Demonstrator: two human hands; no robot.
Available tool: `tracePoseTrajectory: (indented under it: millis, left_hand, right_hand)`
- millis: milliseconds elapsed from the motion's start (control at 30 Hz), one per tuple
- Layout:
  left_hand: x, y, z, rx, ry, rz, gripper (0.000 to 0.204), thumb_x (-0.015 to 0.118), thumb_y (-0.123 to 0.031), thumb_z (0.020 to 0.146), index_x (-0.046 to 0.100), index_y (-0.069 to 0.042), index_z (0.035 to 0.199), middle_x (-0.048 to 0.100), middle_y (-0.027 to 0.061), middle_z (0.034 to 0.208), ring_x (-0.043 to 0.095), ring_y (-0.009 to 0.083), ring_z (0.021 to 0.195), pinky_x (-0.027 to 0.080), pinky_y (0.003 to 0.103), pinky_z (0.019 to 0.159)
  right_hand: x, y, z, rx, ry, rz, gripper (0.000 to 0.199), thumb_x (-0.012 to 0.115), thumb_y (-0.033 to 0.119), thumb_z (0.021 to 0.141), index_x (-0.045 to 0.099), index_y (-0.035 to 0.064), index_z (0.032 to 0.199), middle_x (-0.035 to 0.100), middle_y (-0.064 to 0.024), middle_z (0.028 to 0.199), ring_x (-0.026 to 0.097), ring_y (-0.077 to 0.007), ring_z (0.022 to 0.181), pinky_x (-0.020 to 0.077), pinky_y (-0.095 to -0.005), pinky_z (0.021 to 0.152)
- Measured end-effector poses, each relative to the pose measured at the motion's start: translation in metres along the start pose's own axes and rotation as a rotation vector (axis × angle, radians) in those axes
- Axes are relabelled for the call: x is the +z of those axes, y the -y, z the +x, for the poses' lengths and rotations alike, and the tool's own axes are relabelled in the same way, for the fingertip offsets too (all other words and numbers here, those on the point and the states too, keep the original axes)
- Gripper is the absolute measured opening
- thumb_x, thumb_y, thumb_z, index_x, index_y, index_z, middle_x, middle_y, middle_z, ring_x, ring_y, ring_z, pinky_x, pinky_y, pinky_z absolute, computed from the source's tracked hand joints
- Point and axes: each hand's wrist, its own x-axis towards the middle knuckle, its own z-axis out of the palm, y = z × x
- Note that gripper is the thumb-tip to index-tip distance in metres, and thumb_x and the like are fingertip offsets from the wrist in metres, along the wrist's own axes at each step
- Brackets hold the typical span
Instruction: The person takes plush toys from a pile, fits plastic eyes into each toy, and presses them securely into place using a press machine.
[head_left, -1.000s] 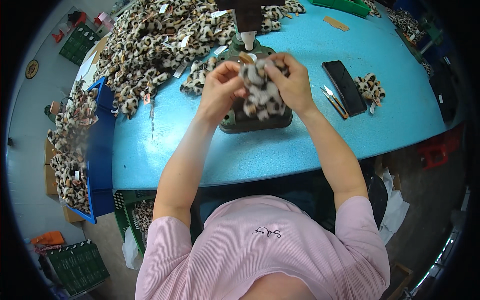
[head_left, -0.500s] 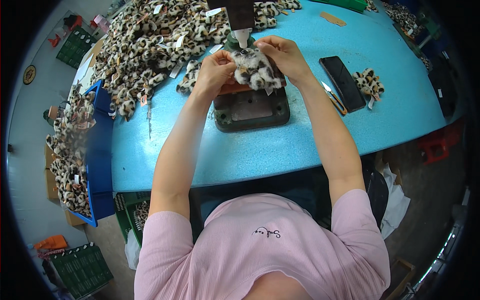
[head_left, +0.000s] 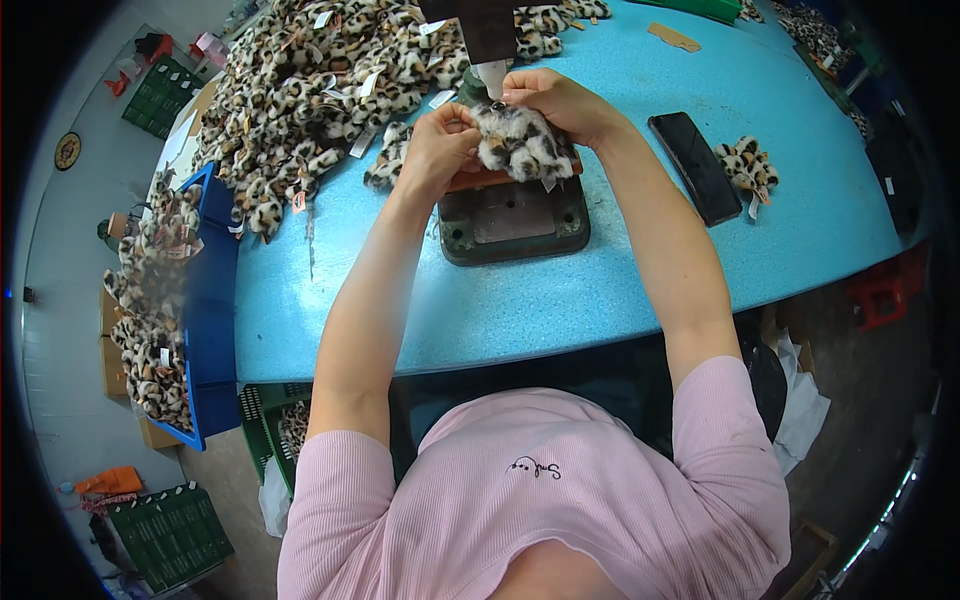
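A furry plush piece (head_left: 520,145) in white with black and tan spots lies over the front of a dark bench press (head_left: 515,225), below its white tip (head_left: 491,78). My left hand (head_left: 440,148) is closed on the plush's left edge, thumb and fingers pinched together. My right hand (head_left: 562,103) is closed too, its fingertips pinched right beside the white tip at the plush's top edge. What those right fingertips hold is hidden. A small dark round spot shows at the top of the plush, just under the tip. Another spotted plush piece (head_left: 388,158) lies left of the press.
A large heap of spotted plush pieces (head_left: 300,90) covers the table's far left. A blue crate (head_left: 212,330) holding more stands at the left edge. Right of my forearm are a black phone (head_left: 695,165) and a plush piece (head_left: 747,168). A brown scrap (head_left: 674,38) lies farther back.
My right fingertips have moved in closer beside the white tip. The right forearm now covers the scissors seen before beside the phone. The whole view has shifted slightly.
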Motion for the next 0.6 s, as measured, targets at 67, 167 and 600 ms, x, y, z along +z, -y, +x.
tracePoseTrajectory:
  millis: [67,167,600]
  left_hand:
    - [0.001,0.000,-0.002,0.005,-0.005,0.031,0.010,0.052,0.004,0.072,0.048,-0.004,0.076,0.053,-0.0001,0.062,0.049,0.0063,0.050,0.044,0.019,0.042]
    - [0.001,0.001,-0.001,0.017,-0.002,0.020,0.010,0.051,0.005,0.072,0.048,-0.004,0.076,0.053,-0.0001,0.063,0.049,0.0061,0.050,0.043,0.019,0.042]
    - [0.000,0.002,0.000,0.003,-0.005,-0.015,0.011,0.050,0.006,0.072,0.047,-0.004,0.076,0.053,0.0000,0.063,0.050,0.0067,0.050,0.044,0.020,0.041]
  right_hand:
    - [0.005,-0.002,-0.005,-0.038,-0.054,-0.047,0.018,0.051,0.022,0.083,0.052,0.0057,0.076,0.050,0.0043,0.068,0.043,-0.0014,0.059,0.0379,-0.0177,0.053]
    - [0.011,-0.003,-0.008,-0.050,-0.231,-0.237,0.016,0.046,0.018,0.085,0.052,0.0036,0.081,0.051,0.0043,0.071,0.044,-0.0024,0.065,0.0383,-0.0194,0.057]
    - [0.023,-0.014,-0.014,-0.165,-0.370,-0.343,0.017,0.046,0.016,0.086,0.050,0.0013,0.079,0.048,0.0036,0.069,0.042,-0.0038,0.065,0.0379,-0.0206,0.058]
